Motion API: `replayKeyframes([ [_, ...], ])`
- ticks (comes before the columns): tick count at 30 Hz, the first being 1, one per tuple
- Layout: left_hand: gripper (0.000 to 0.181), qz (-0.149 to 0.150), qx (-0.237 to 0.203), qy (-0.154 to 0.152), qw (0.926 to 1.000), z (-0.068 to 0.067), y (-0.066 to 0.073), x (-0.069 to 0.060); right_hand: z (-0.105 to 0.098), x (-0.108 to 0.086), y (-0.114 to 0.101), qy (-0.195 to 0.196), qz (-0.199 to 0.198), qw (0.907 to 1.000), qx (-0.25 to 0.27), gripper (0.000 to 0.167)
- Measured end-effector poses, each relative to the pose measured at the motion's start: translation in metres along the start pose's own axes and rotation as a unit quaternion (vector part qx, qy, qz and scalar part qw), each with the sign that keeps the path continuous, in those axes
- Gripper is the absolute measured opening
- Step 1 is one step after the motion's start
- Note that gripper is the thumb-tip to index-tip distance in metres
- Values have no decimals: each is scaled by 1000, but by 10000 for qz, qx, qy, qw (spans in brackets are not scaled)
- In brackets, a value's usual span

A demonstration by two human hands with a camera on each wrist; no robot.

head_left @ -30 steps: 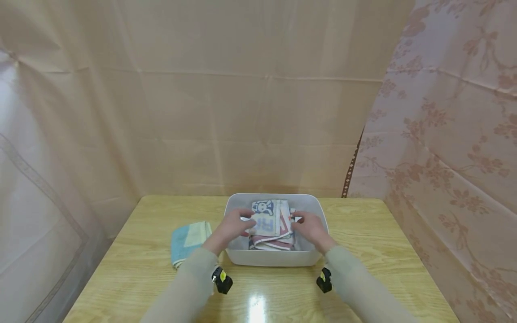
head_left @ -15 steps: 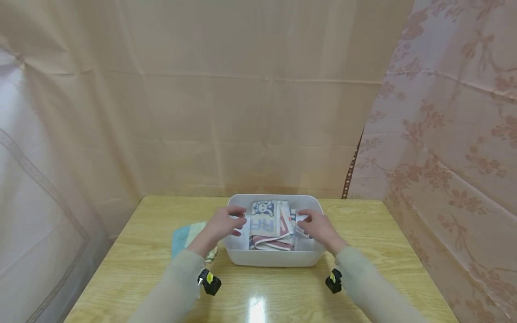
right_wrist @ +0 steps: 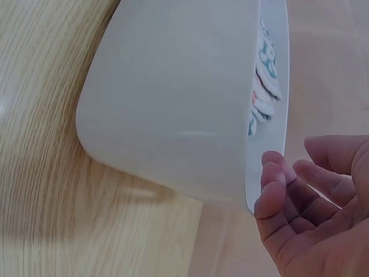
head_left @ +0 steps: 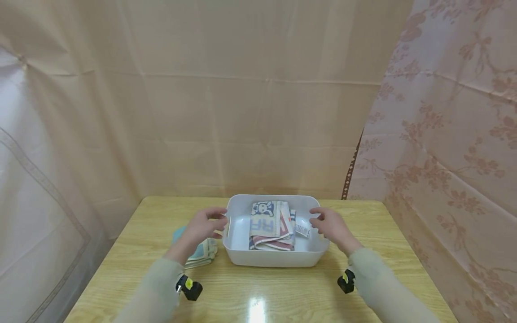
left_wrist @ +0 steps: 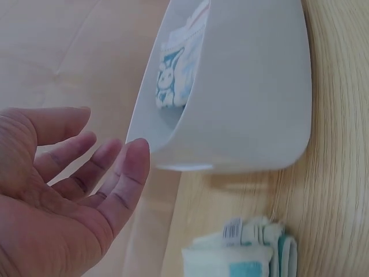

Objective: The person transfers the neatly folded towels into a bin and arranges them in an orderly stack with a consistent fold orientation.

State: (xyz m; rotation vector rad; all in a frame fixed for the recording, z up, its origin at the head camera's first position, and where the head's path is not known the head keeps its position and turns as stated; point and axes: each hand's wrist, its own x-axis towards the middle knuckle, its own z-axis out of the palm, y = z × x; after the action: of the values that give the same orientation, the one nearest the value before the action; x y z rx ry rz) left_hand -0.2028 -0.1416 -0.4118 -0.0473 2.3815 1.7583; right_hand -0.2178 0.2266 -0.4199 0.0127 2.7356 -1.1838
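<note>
A white plastic bin (head_left: pixel 274 259) stands on the wooden table, and inside it lies a folded towel (head_left: pixel 264 224) with a blue animal figure, letters and reddish stripes. A paper tag (head_left: pixel 302 230) sticks out at the towel's right side. My left hand (head_left: pixel 202 228) is at the bin's left end, fingers loosely bent and holding nothing; the left wrist view shows the hand (left_wrist: pixel 81 196) beside the rim. At the opposite end is my right hand (head_left: pixel 332 228), also holding nothing, its fingertips by the rim in the right wrist view. Whether either hand touches the bin I cannot tell.
A folded blue and cream towel (head_left: pixel 203 253) lies on the table left of the bin, partly hidden by the left forearm. The wooden table (head_left: pixel 282 291) ends at a beige curtain (head_left: pixel 258 134) behind. A floral curtain (head_left: pixel 452 157) hangs on the right.
Both hands have drawn apart from the towel in the bin, the left one leftward and the right one rightward, out to the bin's ends. The towel stays in place, its tag now showing.
</note>
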Motion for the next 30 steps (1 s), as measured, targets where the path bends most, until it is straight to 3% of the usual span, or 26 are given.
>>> replayKeyframes([
  [6,44,4,-147,83,9999,-18,-11,-6,-8,-2,5,151,-140,9998,13,43],
  [15,48,-231,44,244,9994,-42,-34,-15,-16,-4,18,445,-191,9984,-304,43],
  [30,54,-554,129,550,9969,-66,-63,-20,-15,-2,28,261,202,9994,-85,47],
])
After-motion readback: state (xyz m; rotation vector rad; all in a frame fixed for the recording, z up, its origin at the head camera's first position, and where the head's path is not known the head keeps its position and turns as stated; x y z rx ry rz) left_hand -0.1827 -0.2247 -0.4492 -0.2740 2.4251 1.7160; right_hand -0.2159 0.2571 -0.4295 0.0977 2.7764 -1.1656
